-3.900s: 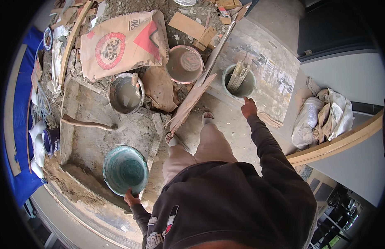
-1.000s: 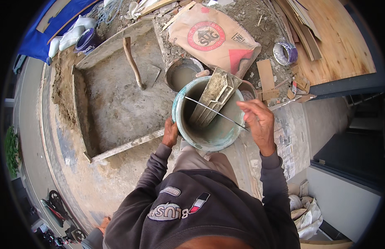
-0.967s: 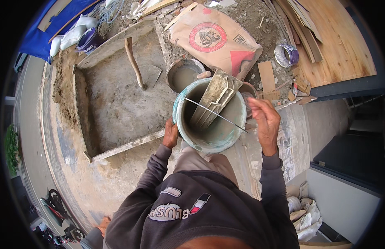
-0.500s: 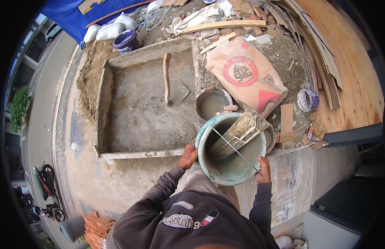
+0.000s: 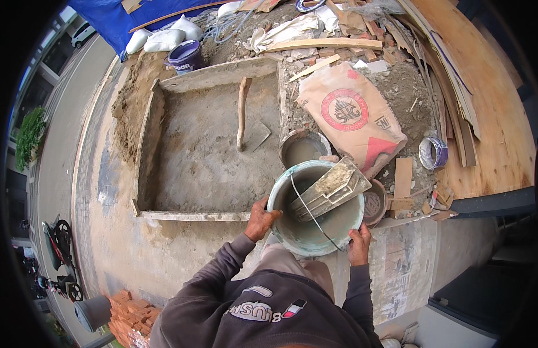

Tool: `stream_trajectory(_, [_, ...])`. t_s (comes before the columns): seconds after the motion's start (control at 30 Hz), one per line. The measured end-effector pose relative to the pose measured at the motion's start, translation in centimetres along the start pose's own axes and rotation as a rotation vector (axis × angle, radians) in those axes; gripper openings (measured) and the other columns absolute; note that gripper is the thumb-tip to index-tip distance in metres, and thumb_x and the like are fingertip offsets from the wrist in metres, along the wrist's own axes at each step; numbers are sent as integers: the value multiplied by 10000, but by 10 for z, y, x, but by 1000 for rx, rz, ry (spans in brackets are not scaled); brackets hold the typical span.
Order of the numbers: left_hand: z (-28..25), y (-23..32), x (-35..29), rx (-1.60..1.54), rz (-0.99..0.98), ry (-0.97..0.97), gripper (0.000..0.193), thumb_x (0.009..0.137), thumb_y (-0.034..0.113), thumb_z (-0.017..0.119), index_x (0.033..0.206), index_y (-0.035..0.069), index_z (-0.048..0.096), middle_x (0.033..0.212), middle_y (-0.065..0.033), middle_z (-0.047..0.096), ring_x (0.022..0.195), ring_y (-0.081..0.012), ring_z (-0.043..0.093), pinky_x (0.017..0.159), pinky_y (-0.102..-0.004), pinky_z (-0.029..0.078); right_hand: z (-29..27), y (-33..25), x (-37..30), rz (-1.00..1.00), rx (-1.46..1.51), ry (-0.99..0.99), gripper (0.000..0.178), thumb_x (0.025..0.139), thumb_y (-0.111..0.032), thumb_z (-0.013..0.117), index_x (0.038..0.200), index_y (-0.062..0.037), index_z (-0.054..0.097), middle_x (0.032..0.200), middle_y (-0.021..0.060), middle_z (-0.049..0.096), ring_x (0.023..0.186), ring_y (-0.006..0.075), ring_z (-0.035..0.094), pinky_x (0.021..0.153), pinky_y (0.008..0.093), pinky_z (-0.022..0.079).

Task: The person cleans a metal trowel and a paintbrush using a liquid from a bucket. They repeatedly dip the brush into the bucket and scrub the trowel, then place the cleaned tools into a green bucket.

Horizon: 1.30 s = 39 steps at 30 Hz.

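In front of my body I hold a mortar-stained green bucket (image 5: pixel 280 235) between both hands. My left hand (image 5: pixel 261 221) is closed on its left rim. My right hand (image 5: pixel 359 245) grips the lower right rim, near the end of the thin wire handle (image 5: pixel 308 210) that crosses the opening. A mortar-crusted rectangular container (image 5: pixel 333 188) lies slanted inside, its wide end sticking out over the far right rim. Greyish residue coats the bucket's inside. Just beyond it stands a round tub (image 5: pixel 304 152) with murky liquid.
A low-walled mixing box (image 5: pixel 191 216) with wet grey mortar lies left, a hoe (image 5: pixel 242 116) standing in it. Beyond the bucket are a paper cement bag (image 5: pixel 385 124), a dark round pan (image 5: pixel 373 204) and a small paint pail (image 5: pixel 433 153). Boards (image 5: pixel 454 87) lean right; bricks (image 5: pixel 133 319) are stacked lower left.
The bucket has shifted slightly left and toward me with both hands still on it. Its wire handle has swung a little left. The whole view has shifted slightly.
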State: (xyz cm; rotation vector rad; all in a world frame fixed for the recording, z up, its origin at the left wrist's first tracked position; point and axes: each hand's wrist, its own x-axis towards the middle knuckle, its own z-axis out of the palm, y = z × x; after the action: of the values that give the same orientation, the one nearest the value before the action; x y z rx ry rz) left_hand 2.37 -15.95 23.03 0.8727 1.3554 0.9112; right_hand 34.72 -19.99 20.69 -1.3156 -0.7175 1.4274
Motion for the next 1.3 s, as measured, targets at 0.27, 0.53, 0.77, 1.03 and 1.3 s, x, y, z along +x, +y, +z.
stream_trajectory(0.27, [-79, -36, -20, -190, -150, 236, 305, 736, 97, 630, 1017, -22, 644, 818, -65, 654, 642, -171, 606, 559, -279, 502, -11, -19, -20, 147, -103, -43, 523, 920, -252, 622, 1361, 8, 518, 1131, 126, 656, 948, 207, 669, 779, 331, 562])
stream_trajectory(0.53, [-171, -138, -61, -127, 22, 691, 368, 691, 87, 618, 1042, -24, 596, 855, -83, 620, 710, -220, 589, 692, -343, 523, -186, 130, -138, 195, -1324, 242, 167, 752, -38, 632, 838, -107, 759, 825, 135, 736, 820, 312, 717, 759, 409, 560])
stream_trajectory(0.77, [-236, -222, -116, -235, -211, 1087, 490, 678, 48, 579, 1164, -13, 567, 1020, -157, 636, 821, -326, 645, 686, -465, 559, -192, 175, -248, 784, -1494, 168, 142, 766, -98, 674, 859, -107, 780, 821, 116, 746, 792, 266, 725, 791, 388, 569])
stream_trajectory(1.03, [-248, -261, -142, -429, -537, 1209, 473, 700, 88, 604, 1143, -52, 518, 1063, -260, 613, 866, -442, 649, 623, -617, 547, -214, 219, -269, 737, -1244, 364, 146, 771, -84, 670, 875, -79, 773, 796, 120, 738, 755, 244, 719, 755, 380, 576])
stream_trajectory(1.3, [-239, -266, -127, -491, -550, 1153, 384, 703, 81, 645, 1033, -47, 497, 959, -272, 603, 747, -441, 648, 573, -599, 568, -249, 235, -272, 611, -1066, 454, 153, 776, -70, 666, 890, -52, 766, 771, 124, 730, 717, 221, 713, 718, 371, 582])
